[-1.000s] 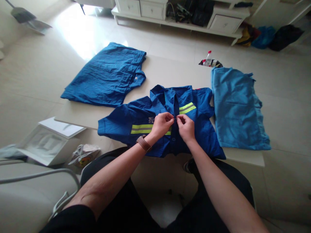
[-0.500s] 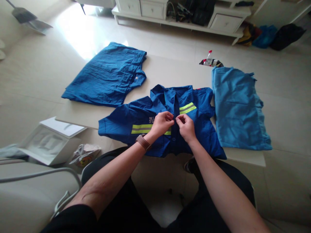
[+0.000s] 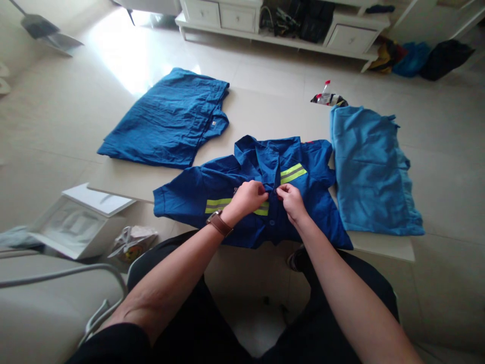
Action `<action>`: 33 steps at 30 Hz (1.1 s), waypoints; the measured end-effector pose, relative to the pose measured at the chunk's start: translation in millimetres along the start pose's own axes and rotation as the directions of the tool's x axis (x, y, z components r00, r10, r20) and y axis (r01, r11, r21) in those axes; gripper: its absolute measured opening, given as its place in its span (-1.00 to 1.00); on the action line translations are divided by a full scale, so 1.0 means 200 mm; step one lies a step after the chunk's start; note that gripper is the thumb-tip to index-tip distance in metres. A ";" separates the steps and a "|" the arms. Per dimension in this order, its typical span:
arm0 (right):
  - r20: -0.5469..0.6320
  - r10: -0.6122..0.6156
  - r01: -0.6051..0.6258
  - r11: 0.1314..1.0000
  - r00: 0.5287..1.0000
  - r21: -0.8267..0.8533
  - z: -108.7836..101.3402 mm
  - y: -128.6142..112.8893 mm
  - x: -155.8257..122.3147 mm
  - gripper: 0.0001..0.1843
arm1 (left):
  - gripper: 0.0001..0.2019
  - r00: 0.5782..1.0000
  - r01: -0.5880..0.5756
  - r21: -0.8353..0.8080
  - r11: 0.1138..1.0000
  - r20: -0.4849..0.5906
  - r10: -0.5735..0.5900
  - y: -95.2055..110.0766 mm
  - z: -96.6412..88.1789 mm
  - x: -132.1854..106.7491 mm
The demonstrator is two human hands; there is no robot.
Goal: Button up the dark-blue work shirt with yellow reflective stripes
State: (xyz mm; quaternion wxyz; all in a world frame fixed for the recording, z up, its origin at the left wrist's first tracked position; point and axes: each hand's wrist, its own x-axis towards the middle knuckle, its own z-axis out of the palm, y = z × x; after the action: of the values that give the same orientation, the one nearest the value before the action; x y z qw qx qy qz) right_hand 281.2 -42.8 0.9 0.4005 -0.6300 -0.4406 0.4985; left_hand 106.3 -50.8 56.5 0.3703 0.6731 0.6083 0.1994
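A dark blue work jacket with yellow-green reflective strips lies front up, collar away from me, at the near edge of a pale table. My left hand, a brown-strapped watch on its wrist, pinches the jacket's front edge below the collar. Just to its right, my right hand has thumb and forefinger closed on the other side of the front placket. A round button shows below both hands. The fingertips hide the exact spot they grip.
Folded blue clothing lies at the table's far left, and lighter blue folded cloth at the right. Beyond the table stand bottles with red caps and a white cabinet. A white box sits on the floor at left.
My left hand has shifted slightly left and toward me, leaving a little more gap between the hands. The front flap below the collar now lies differently, folded more over the placket.
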 end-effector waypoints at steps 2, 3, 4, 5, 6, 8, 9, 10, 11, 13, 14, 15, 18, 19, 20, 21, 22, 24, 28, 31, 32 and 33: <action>-0.030 -0.034 0.032 0.996 0.999 -0.078 -0.01 -0.01 0.00 -0.71 | -0.89 0.996 0.074 0.065 0.995 -0.046 -0.071 -0.01 -0.08 0.00; -0.041 -0.062 0.056 0.991 0.997 -0.122 -0.01 -0.01 0.00 -0.74 | -0.88 0.990 0.112 0.096 0.989 -0.095 -0.103 -0.02 -0.12 0.01; -0.046 -0.089 0.080 0.984 0.995 -0.162 -0.01 -0.02 0.00 -0.77 | -0.88 0.980 0.145 0.128 0.981 -0.155 -0.124 -0.03 -0.17 0.01; -0.046 -0.113 0.102 0.976 0.993 -0.195 -0.02 -0.03 0.00 -0.79 | -0.86 0.968 0.168 0.165 0.972 -0.214 -0.131 -0.04 -0.21 0.02; -0.040 -0.132 0.121 0.968 0.990 -0.220 -0.02 -0.03 -0.01 -0.81 | -0.81 0.956 0.186 0.209 0.960 -0.265 -0.128 -0.05 -0.25 0.03; -0.008 -0.172 0.164 0.954 0.985 -0.252 -0.02 -0.04 -0.01 -0.83 | -0.65 0.939 0.225 0.299 0.927 -0.321 -0.125 -0.10 -0.31 0.04; 0.016 -0.194 0.191 0.945 0.981 -0.264 -0.02 -0.04 -0.02 -0.83 | -0.57 0.936 0.252 0.338 0.907 -0.324 -0.140 -0.13 -0.34 0.05; 0.044 -0.217 0.220 0.936 0.975 -0.275 -0.03 -0.04 -0.02 -0.83 | -0.50 0.934 0.285 0.371 0.884 -0.315 -0.169 -0.16 -0.35 0.05; 0.073 -0.236 0.247 0.927 0.969 -0.284 -0.03 -0.04 -0.02 -0.82 | -0.44 0.932 0.316 0.398 0.862 -0.299 -0.203 -0.20 -0.36 0.06; 0.112 -0.262 0.284 0.914 0.959 -0.291 -0.05 -0.04 -0.02 -0.79 | -0.34 0.927 0.364 0.439 0.822 -0.254 -0.275 -0.28 -0.37 0.08; 0.115 -0.273 0.295 0.909 0.955 -0.295 -0.06 -0.04 -0.01 -0.78 | -0.30 0.922 0.385 0.452 0.805 -0.231 -0.311 -0.31 -0.37 0.08; 0.105 -0.285 0.303 0.904 0.953 -0.303 -0.08 -0.04 -0.01 -0.76 | -0.28 0.916 0.401 0.459 0.792 -0.214 -0.340 -0.35 -0.37 0.09; 0.022 -0.332 0.316 0.873 0.943 -0.371 -0.18 -0.01 0.03 -0.74 | -0.27 0.911 0.412 0.454 0.790 -0.224 -0.346 -0.42 -0.36 0.10; -0.011 -0.348 0.313 0.857 0.937 -0.409 -0.22 0.00 0.04 -0.75 | -0.28 0.911 0.411 0.447 0.795 -0.236 -0.339 -0.44 -0.36 0.10; -0.041 -0.364 0.307 0.836 0.930 -0.454 -0.27 0.01 0.06 -0.76 | -0.29 0.908 0.418 0.441 0.794 -0.241 -0.343 -0.46 -0.37 0.10; -0.070 -0.380 0.296 0.809 0.922 -0.507 -0.33 0.01 0.08 -0.77 | -0.30 0.902 0.431 0.440 0.788 -0.242 -0.359 -0.47 -0.37 0.10; -0.094 -0.395 0.275 0.773 0.914 -0.572 -0.38 0.02 0.11 -0.79 | -0.32 0.893 0.449 0.443 0.776 -0.241 -0.379 -0.48 -0.37 0.10; -0.105 -0.402 0.202 0.649 0.910 -0.734 -0.48 0.01 0.19 -0.79 | -0.34 0.879 0.476 0.462 0.749 -0.242 -0.410 -0.50 -0.38 0.10; -0.028 -0.349 0.121 0.397 0.937 -0.910 -0.60 -0.09 0.44 -0.65 | -0.47 0.892 0.448 0.425 0.787 -0.149 -0.428 -0.52 -0.42 0.08; 0.085 -0.305 0.190 0.332 0.949 -0.924 -0.59 -0.18 0.66 -0.54 | -0.60 0.917 0.372 0.348 0.861 0.006 -0.399 -0.50 -0.48 0.06; 0.129 -0.278 0.215 0.307 0.952 -0.927 -0.57 -0.21 0.72 -0.49 | -0.63 0.926 0.338 0.324 0.884 0.053 -0.374 -0.48 -0.51 0.06; 0.171 -0.243 0.238 0.283 0.955 -0.929 -0.56 -0.23 0.78 -0.43 | -0.65 0.934 0.301 0.300 0.905 0.097 -0.343 -0.46 -0.54 0.05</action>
State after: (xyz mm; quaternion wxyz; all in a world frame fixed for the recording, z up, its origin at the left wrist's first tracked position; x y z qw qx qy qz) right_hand 400.9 112.8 21.7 0.0314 -0.6716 -0.7357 0.0824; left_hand -31.2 -15.7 55.4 0.3432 0.6215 0.7042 -0.0029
